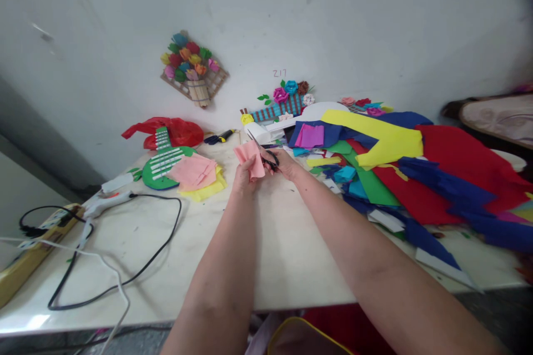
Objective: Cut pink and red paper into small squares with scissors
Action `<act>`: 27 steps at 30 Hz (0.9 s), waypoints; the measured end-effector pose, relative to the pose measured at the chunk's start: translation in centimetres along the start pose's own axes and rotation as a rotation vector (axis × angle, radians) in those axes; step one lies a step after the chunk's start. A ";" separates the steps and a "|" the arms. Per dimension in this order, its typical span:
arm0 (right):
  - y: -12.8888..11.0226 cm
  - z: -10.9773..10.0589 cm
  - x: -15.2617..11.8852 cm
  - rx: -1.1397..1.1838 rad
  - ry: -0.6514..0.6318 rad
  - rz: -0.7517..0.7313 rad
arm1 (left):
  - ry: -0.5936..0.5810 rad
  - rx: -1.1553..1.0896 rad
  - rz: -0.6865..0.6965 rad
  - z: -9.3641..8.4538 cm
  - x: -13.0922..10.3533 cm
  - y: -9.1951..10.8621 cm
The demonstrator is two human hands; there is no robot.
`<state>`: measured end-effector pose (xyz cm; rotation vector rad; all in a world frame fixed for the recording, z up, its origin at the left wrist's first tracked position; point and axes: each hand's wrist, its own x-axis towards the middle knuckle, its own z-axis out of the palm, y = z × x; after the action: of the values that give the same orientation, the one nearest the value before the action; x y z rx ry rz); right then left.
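Observation:
My left hand grips a folded piece of pink crepe paper above the middle of the table. In my right hand is a pair of black-handled scissors, its blades pointing up and left beside the pink paper. Whether the blades touch the paper I cannot tell. To the left lie more pink sheets on yellow paper, partly over a green guitar-shaped cutout with white strips.
A glue gun with a looping black cord and a power strip occupy the left side. Pliers and red plastic lie at the back. Coloured paper, including a large red sheet, covers the right. A flower decoration hangs on the wall.

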<state>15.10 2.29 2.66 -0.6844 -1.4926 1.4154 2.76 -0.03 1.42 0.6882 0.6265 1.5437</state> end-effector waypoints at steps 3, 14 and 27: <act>0.1 0.1 0.1 0.006 0.014 -0.010 | 0.005 -0.002 -0.007 -0.2 0.2 -0.1; -0.8 0.4 -0.5 0.017 0.080 0.030 | 0.023 0.014 0.009 -0.5 0.5 -0.2; -0.4 -1.4 0.6 -0.191 0.466 0.030 | 0.192 -0.020 0.134 -0.8 0.6 0.5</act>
<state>16.18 3.42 3.03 -1.0765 -1.2537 1.0471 1.81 0.55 1.26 0.5806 0.7189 1.7525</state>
